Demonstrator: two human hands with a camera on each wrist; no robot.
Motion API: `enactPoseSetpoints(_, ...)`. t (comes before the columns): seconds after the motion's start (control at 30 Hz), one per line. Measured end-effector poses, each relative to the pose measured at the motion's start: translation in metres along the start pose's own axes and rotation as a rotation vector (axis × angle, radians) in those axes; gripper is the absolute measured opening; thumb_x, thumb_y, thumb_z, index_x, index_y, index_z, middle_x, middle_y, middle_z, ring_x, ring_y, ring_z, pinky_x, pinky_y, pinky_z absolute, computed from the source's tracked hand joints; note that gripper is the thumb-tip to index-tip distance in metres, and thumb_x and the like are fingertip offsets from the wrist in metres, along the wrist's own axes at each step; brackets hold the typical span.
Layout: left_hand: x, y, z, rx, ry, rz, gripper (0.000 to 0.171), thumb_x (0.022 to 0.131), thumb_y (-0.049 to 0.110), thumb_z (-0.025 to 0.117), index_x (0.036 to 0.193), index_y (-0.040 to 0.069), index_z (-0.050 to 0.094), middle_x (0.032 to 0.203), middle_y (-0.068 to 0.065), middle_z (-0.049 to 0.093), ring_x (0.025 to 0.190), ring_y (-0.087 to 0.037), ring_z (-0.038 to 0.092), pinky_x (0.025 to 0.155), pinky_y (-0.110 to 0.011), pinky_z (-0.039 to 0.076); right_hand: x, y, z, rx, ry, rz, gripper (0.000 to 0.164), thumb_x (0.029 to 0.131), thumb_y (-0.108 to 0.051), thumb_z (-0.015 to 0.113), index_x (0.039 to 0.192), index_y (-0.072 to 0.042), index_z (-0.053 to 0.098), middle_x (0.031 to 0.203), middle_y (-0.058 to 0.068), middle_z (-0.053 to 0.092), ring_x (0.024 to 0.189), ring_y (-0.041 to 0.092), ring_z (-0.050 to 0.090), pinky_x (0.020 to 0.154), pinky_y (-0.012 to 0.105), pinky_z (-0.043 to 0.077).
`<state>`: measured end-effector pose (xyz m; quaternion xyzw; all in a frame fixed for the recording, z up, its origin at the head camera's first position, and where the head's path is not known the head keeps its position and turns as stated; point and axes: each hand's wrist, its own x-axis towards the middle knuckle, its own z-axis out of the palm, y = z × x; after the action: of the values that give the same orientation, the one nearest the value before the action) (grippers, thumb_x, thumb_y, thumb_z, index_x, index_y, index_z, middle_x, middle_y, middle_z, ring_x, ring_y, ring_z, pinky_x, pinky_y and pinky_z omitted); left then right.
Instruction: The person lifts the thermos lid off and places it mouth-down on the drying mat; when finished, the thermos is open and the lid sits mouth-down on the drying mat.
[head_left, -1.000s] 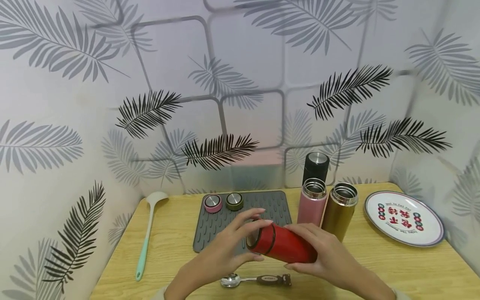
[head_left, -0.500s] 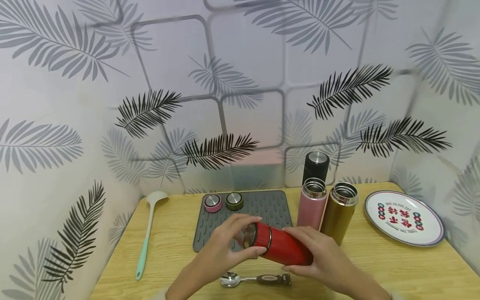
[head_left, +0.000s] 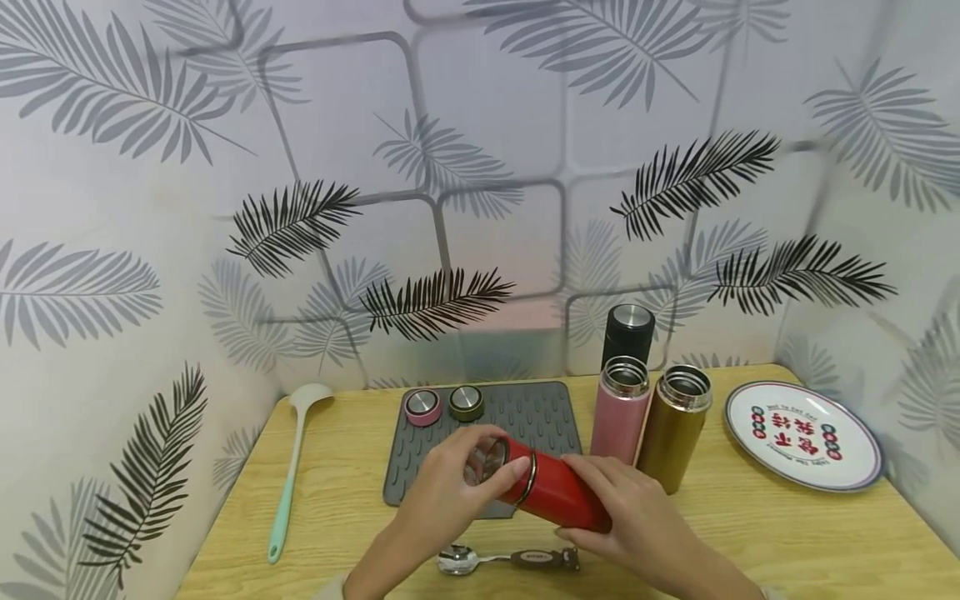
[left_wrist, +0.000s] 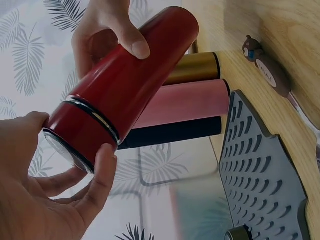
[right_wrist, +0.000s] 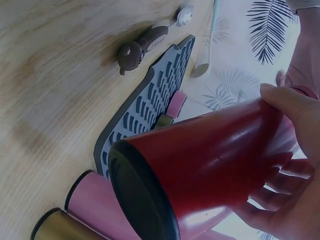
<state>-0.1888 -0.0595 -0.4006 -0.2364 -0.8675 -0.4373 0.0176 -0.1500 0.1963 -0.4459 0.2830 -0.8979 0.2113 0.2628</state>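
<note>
A red thermos (head_left: 562, 493) is held tilted above the table, its cap end to the left. My left hand (head_left: 444, 487) grips its red cap (left_wrist: 82, 135), thumb on one side and fingers on the other. A thin metal ring shows at the seam between cap and body. Around the lower body curls my right hand (head_left: 637, 521); the right wrist view shows the thermos's black base (right_wrist: 142, 192). Below the thermos lies a spoon (head_left: 459, 560) with a brown bear-shaped handle.
A grey drying mat (head_left: 540, 408) carries a pink cap (head_left: 423, 406) and an olive cap (head_left: 467, 403). Right of it stand a pink bottle (head_left: 621, 421), a gold bottle (head_left: 672, 437) and a black bottle (head_left: 628, 337). A ladle (head_left: 288, 492) lies left, a plate (head_left: 806, 471) right.
My left thumb has come onto the cap from below, and the fingers have closed around it. The thermos has shifted slightly left, and the metal ring at its seam shows more.
</note>
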Motion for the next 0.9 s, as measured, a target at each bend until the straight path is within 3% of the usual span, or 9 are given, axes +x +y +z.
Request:
enactPoseSetpoints(0.13, -0.002, 0.0, 0.001, -0.047, -0.089, 0.05, 0.06, 0.099, 0.052, 0.069, 0.147, 0.021, 0.055, 0.135, -0.001, 0.061, 0.108, -0.015, 0.063, 0.082, -0.024, 0.058, 0.0, -0.002, -0.001, 0.025, -0.036, 0.05, 0.077, 0.072, -0.039, 0.098, 0.136, -0.015, 0.064, 0.12, 0.001, 0.074, 0.099, 0.016, 0.071, 0.079, 0.038, 0.064)
enactPoseSetpoints(0.23, -0.004, -0.003, -0.002, -0.045, -0.182, 0.122, 0.071, 0.096, 0.045, 0.075, 0.158, 0.034, 0.041, 0.156, 0.004, 0.046, 0.12, -0.015, 0.06, 0.094, -0.029, 0.057, 0.0, -0.002, -0.003, 0.071, -0.069, 0.105, 0.075, 0.074, -0.041, 0.096, 0.136, -0.015, 0.065, 0.122, 0.001, 0.074, 0.1, 0.018, 0.071, 0.079, 0.038, 0.064)
enactPoseSetpoints(0.33, -0.005, -0.008, -0.008, -0.033, -0.254, 0.202, 0.077, 0.094, 0.028, 0.08, 0.157, 0.043, 0.039, 0.162, 0.01, 0.037, 0.122, -0.012, 0.059, 0.101, -0.034, 0.055, -0.001, -0.002, -0.004, 0.11, -0.087, 0.151, 0.074, 0.075, -0.041, 0.096, 0.136, -0.015, 0.065, 0.123, 0.002, 0.073, 0.101, 0.019, 0.071, 0.08, 0.038, 0.064)
enactPoseSetpoints(0.47, -0.004, -0.012, -0.017, -0.062, -0.302, 0.245, 0.071, 0.093, 0.011, 0.08, 0.151, 0.038, 0.051, 0.159, 0.008, 0.042, 0.117, -0.014, 0.063, 0.098, -0.032, 0.057, -0.003, -0.001, -0.005, 0.102, -0.111, 0.152, 0.074, 0.075, -0.042, 0.095, 0.138, -0.015, 0.064, 0.125, 0.002, 0.073, 0.103, 0.019, 0.071, 0.081, 0.04, 0.064)
enactPoseSetpoints(0.6, -0.003, -0.012, -0.018, -0.1, -0.292, 0.18, 0.06, 0.096, 0.026, 0.079, 0.15, 0.034, 0.054, 0.148, 0.006, 0.053, 0.112, -0.014, 0.064, 0.09, -0.029, 0.059, -0.005, 0.001, -0.002, 0.065, -0.12, 0.132, 0.075, 0.075, -0.041, 0.095, 0.138, -0.016, 0.064, 0.125, 0.001, 0.073, 0.105, 0.019, 0.071, 0.083, 0.042, 0.063)
enactPoseSetpoints(0.7, 0.001, -0.012, -0.016, -0.105, -0.235, 0.113, 0.056, 0.096, 0.039, 0.078, 0.147, 0.036, 0.056, 0.133, 0.007, 0.062, 0.098, -0.012, 0.067, 0.08, -0.028, 0.06, -0.005, 0.002, 0.001, 0.027, -0.085, 0.1, 0.077, 0.072, -0.039, 0.098, 0.138, -0.015, 0.064, 0.124, 0.002, 0.073, 0.104, 0.019, 0.071, 0.083, 0.042, 0.064)
enactPoseSetpoints(0.8, 0.006, -0.013, -0.015, -0.124, -0.166, 0.054, 0.052, 0.095, 0.042, 0.078, 0.143, 0.035, 0.06, 0.122, 0.003, 0.065, 0.083, -0.012, 0.067, 0.072, -0.028, 0.059, -0.003, 0.004, 0.001, -0.022, -0.037, 0.065, 0.08, 0.069, -0.037, 0.099, 0.136, -0.012, 0.064, 0.122, 0.003, 0.074, 0.103, 0.019, 0.072, 0.083, 0.043, 0.064)
enactPoseSetpoints(0.9, 0.011, -0.015, -0.017, -0.14, -0.115, 0.021, 0.051, 0.094, 0.041, 0.079, 0.142, 0.032, 0.062, 0.119, -0.001, 0.064, 0.08, -0.014, 0.066, 0.069, -0.03, 0.058, -0.002, 0.007, -0.001, -0.06, 0.001, 0.058, 0.081, 0.067, -0.036, 0.1, 0.133, -0.007, 0.064, 0.119, 0.006, 0.074, 0.099, 0.021, 0.072, 0.083, 0.044, 0.063)
